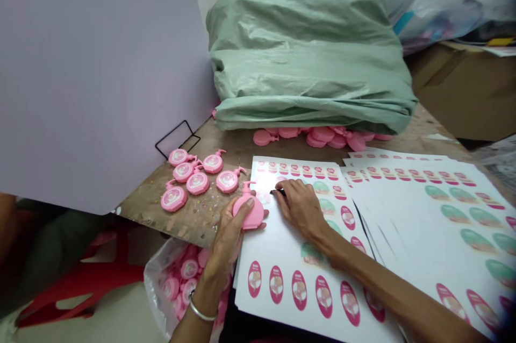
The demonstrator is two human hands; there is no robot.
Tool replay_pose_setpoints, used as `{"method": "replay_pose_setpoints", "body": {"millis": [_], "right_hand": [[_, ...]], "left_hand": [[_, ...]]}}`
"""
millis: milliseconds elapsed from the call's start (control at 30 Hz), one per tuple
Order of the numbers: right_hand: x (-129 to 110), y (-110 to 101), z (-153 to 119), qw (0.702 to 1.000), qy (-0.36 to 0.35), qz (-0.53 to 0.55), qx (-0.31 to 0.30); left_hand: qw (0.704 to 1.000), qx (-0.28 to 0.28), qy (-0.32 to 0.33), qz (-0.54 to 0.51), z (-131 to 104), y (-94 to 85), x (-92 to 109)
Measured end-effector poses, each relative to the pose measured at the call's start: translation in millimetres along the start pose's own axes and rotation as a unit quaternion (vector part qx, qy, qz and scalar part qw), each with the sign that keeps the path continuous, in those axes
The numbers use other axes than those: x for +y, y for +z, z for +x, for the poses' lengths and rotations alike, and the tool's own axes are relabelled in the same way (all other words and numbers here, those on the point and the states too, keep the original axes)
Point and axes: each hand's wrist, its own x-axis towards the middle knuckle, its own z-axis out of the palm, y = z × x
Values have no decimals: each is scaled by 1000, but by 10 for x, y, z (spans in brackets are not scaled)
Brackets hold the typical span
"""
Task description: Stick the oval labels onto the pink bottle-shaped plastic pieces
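My left hand (231, 224) is closed around a flat pink toy pump bottle (250, 214), thumb on its face; no label shows on that side. Over the printed sticker sheet (278, 241), my right hand (300, 206) pinches a small dark pointed tool (278, 191); most of it is hidden by the fingers, so its exact kind is unclear. The tool's tip is at the sheet, beside the bottle's nozzle. Several labelled pink pump bottles (197, 184) lie on the wooden table (201, 219) to the left.
A large green bag (310, 52) stands at the back, with unlabelled pink bottles (322, 135) before it. More sticker sheets (403, 224) lie at right. Below the table edge, a plastic-lined container (155, 273) holds labelled bottles. A pale panel (100, 74) and black wire stand (177, 136) are at left.
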Motion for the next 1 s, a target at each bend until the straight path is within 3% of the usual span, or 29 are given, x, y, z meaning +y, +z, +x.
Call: {"method": "replay_pose_setpoints", "body": {"millis": [167,433,600,733,1000], "right_hand": [[-20,30,-50,999,-19,-40,11],[-35,7,-42,996,8,83,-18],[-5,34,-34,1000,12,12,14],[16,43,-36,1000,-1,14,-1],[-20,6,8,995,56,68,-39]], "left_hand": [[1000,-1,-1,8,6,0,-36],[1000,-17,4,25,26,-30,-45],[999,-24,12,33,13,-37,-53],[999,-25,8,34,19,-48,-54],[998,-44,18,51,32,-74,-72]]}}
